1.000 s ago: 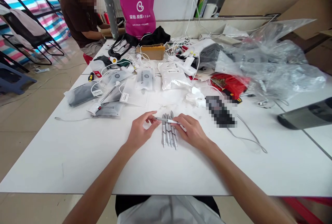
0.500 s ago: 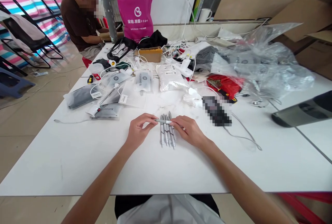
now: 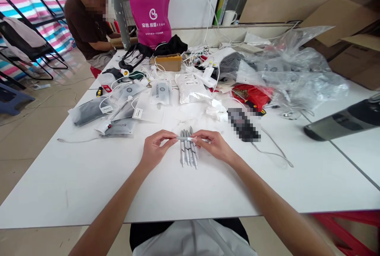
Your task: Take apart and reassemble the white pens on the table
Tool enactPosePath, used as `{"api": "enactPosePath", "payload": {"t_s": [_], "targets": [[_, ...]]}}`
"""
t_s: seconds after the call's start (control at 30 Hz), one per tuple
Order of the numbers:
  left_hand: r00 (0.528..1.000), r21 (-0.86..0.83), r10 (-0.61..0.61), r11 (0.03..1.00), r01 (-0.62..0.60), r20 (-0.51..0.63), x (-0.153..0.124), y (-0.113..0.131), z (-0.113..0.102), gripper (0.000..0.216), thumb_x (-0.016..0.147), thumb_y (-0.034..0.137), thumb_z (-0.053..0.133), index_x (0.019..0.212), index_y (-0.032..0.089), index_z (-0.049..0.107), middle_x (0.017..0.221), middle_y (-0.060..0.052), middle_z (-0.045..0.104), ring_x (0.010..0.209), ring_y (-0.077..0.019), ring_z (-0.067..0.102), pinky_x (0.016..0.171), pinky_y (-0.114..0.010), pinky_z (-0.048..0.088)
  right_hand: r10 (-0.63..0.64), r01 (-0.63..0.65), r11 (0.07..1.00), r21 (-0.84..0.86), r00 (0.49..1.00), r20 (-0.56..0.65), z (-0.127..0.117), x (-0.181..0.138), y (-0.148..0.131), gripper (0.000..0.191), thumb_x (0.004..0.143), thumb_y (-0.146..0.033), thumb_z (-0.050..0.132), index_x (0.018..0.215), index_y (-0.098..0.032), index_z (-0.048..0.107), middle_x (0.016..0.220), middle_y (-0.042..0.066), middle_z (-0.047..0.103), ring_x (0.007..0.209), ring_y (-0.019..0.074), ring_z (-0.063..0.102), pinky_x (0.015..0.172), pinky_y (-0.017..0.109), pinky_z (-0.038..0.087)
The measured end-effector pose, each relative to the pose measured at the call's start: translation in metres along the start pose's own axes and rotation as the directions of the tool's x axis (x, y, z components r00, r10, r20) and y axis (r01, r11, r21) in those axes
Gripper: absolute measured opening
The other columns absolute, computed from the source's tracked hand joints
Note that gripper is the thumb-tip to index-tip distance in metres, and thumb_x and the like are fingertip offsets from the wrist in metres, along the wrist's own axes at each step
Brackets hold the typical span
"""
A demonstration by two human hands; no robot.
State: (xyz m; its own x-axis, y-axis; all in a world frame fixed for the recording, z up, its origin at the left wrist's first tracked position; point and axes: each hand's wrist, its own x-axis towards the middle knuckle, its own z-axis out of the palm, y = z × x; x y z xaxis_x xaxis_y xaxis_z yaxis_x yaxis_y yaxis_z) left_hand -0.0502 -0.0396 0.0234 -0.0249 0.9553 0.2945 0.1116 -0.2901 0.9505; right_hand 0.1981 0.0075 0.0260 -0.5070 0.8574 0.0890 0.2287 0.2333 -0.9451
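Observation:
A grey and white pen [image 3: 186, 139] lies crosswise between my two hands, held level just above the table. My left hand [image 3: 156, 148] pinches its left end between thumb and fingers. At the other end, my right hand [image 3: 214, 144] grips the pen in the same way. Beneath it, several silver-grey pens [image 3: 187, 156] lie side by side on the white table [image 3: 154, 192], pointing away from me. The held pen covers part of them, and my right fingers hide part of the rightmost ones.
Packaged dark items [image 3: 92, 111] and a white plastic packet [image 3: 192, 88] lie beyond my hands. A phone-like blurred object [image 3: 244, 124] with a cable is to the right, near a grey bottle [image 3: 344, 123]. A person [image 3: 89, 22] sits at the far left.
The view has shifted slightly, so everything sits a little further left. Both hands keep hold of the pen, and the right fingers now sit slightly nearer the left hand.

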Motion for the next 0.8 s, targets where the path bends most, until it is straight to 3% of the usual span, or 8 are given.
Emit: {"api": "enactPosePath", "payload": {"t_s": [0.07,0.13,0.23,0.33,0.5,0.63,0.8], "targets": [[1.000,0.010,0.011,1.000,-0.011,0.028,-0.001,0.001,0.001,0.018,0.089,0.037,0.083,0.100,0.022,0.082,0.100,-0.008,0.079,0.097,-0.0225,0.074,0.094,-0.040,0.062,0.039,-0.028,0.983,0.179,0.998,-0.058,-0.002,0.003,0.003,0.033,0.090,-0.052,0.079,0.098,-0.021,0.073,0.069,-0.001,0.065,0.063,0.0151,0.057,0.059,0.029,0.046],[0.998,0.043,-0.013,0.999,0.011,0.060,-0.002,0.002,0.001,0.022,0.091,0.038,0.081,0.107,0.023,0.082,0.110,-0.009,0.080,0.107,-0.0244,0.074,0.102,-0.042,0.060,0.028,0.036,0.949,0.314,0.980,-0.196,-0.007,0.006,0.008,0.034,0.086,-0.053,0.083,0.090,-0.022,0.068,0.071,0.000,0.062,0.061,0.0141,0.054,0.059,0.030,0.048],[0.996,0.089,-0.078,0.993,0.073,0.052,-0.004,0.004,0.002,0.024,0.094,0.041,0.078,0.112,0.025,0.080,0.120,-0.009,0.079,0.119,-0.0269,0.071,0.111,-0.045,0.054,-0.042,0.193,0.913,0.361,0.922,-0.386,-0.021,0.013,0.011,0.035,0.097,-0.058,0.066,0.088,-0.025,0.061,0.087,0.003,0.061,0.077,0.0175,0.060,0.072,0.035,0.056],[0.995,0.076,-0.098,0.992,0.099,-0.013,-0.003,0.003,0.001,0.022,0.095,0.043,0.076,0.105,0.024,0.081,0.115,-0.008,0.080,0.116,-0.0268,0.073,0.111,-0.043,0.054,-0.107,0.269,0.893,0.361,0.906,-0.410,-0.041,0.017,0.008,0.034,0.105,-0.059,0.048,0.093,-0.028,0.055,0.088,0.002,0.057,0.085,0.0199,0.061,0.084,0.040,0.058],[0.988,0.040,-0.119,0.992,0.124,-0.103,0.001,-0.001,0.000,0.024,0.093,0.045,0.078,0.099,0.022,0.079,0.106,-0.008,0.080,0.107,-0.0249,0.074,0.103,-0.039,0.057,-0.063,0.324,0.799,0.506,0.883,-0.466,-0.071,0.013,0.002,0.056,0.099,-0.079,0.043,0.076,-0.027,0.046,0.067,-0.004,0.026,0.058,0.0178,0.030,0.061,0.036,0.048],[0.989,0.106,-0.126,0.985,0.135,-0.082,0.001,-0.002,0.000,0.024,0.094,0.046,0.077,0.098,0.023,0.079,0.104,-0.006,0.079,0.105,-0.0243,0.074,0.101,-0.038,0.056,-0.023,0.349,0.738,0.577,0.868,-0.496,-0.084,0.005,0.001,0.062,0.098,-0.078,0.046,0.066,-0.027,0.029,0.066,-0.005,0.016,0.058,0.0173,0.018,0.054,0.036,0.039],[0.995,0.225,-0.101,0.969,0.099,0.000,-0.003,-0.004,0.003,0.020,0.096,0.043,0.074,0.100,0.024,0.079,0.105,-0.005,0.079,0.101,-0.0227,0.072,0.095,-0.036,0.055,0.005,0.380,0.662,0.646,0.860,-0.510,-0.085,0.001,0.002,0.061,0.096,-0.067,0.057,0.064,-0.026,0.026,0.063,-0.005,0.014,0.058,0.0165,0.015,0.052,0.035,0.037]]}}
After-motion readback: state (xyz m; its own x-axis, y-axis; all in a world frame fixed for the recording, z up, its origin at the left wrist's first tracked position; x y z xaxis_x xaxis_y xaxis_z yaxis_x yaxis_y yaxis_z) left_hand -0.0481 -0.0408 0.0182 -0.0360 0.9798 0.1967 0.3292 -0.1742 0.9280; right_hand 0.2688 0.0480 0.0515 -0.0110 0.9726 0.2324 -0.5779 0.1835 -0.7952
